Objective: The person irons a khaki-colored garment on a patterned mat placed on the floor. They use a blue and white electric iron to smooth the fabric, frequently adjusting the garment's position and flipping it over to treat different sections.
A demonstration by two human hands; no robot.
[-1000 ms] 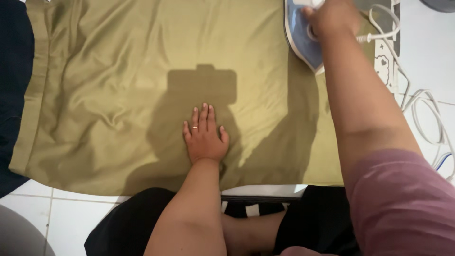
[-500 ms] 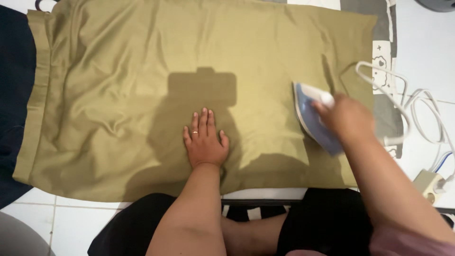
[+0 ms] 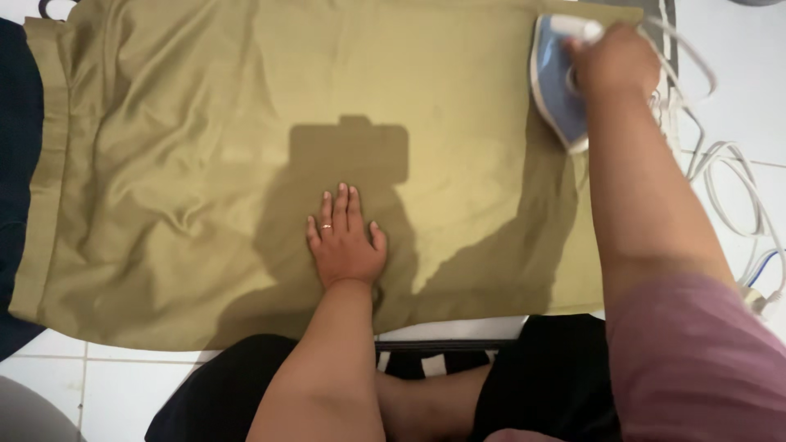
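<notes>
An olive-green cloth (image 3: 205,147) lies spread flat on the floor in front of me, wrinkled at its left half. My left hand (image 3: 342,242), with a ring on one finger, presses flat on the cloth near its front edge, fingers together. My right hand (image 3: 614,59) grips the handle of a blue and white iron (image 3: 557,86) that rests on the far right corner of the cloth.
A white power cord (image 3: 737,188) loops over the white tiled floor at the right. A dark blue fabric (image 3: 15,164) lies along the left edge. A patterned grey mat (image 3: 670,33) shows beyond the cloth's right corner. My legs in black cloth (image 3: 540,368) sit below.
My right hand pulled the iron toward me over the cloth's right side, then pushed it back out to the far right corner. My left hand stayed pressed on the cloth.
</notes>
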